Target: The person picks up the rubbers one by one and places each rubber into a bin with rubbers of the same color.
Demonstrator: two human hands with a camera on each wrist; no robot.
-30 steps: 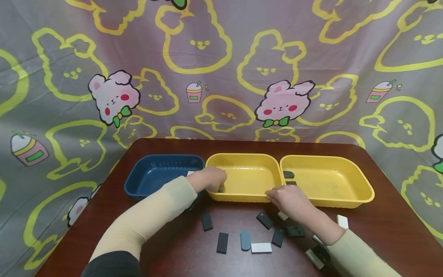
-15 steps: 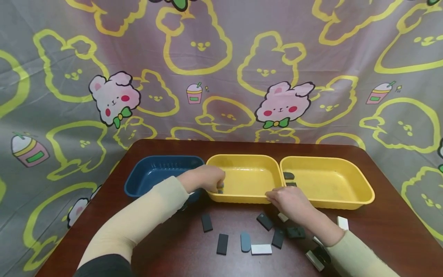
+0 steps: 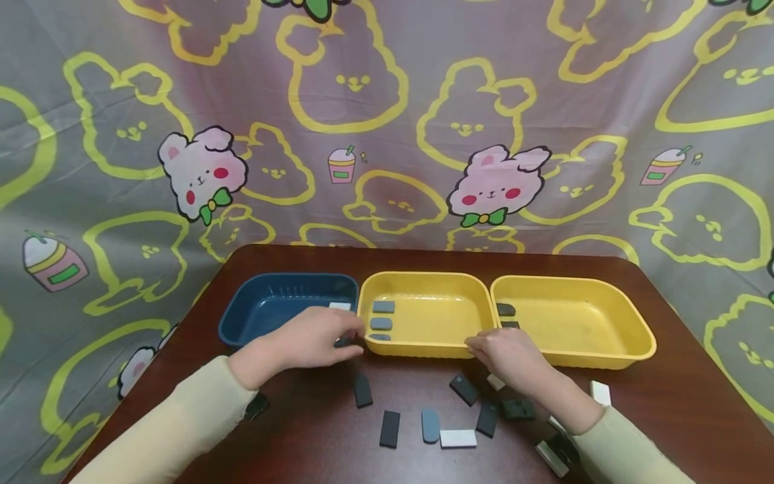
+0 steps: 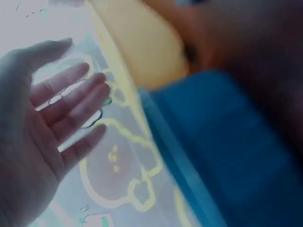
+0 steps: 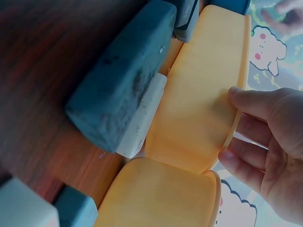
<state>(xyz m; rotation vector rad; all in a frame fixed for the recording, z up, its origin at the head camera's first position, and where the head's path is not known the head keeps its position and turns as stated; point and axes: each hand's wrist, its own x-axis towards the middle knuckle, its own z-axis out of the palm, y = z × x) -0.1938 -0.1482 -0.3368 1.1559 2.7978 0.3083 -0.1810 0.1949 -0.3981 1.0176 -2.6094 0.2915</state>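
My left hand hovers at the front right of the blue bin, fingers apart and holding nothing; in the left wrist view, the left hand has an empty palm. Three blue-grey blocks, among them a flat rectangular one, lie along the left side of the middle yellow bin. My right hand grips that bin's front rim near its right corner. From the right wrist, the right hand shows its thumb outside the wall and its fingers over the rim.
The right yellow bin holds two visible dark blocks, one rounded. A white block lies in the blue bin. On the table are several loose blocks, including a dark one, a blue-grey rounded one and a white one.
My left hand has come out of the middle yellow bin and moved left, its fingers spreading. The blue-grey blocks there are now uncovered. The right hand stays on the rim.
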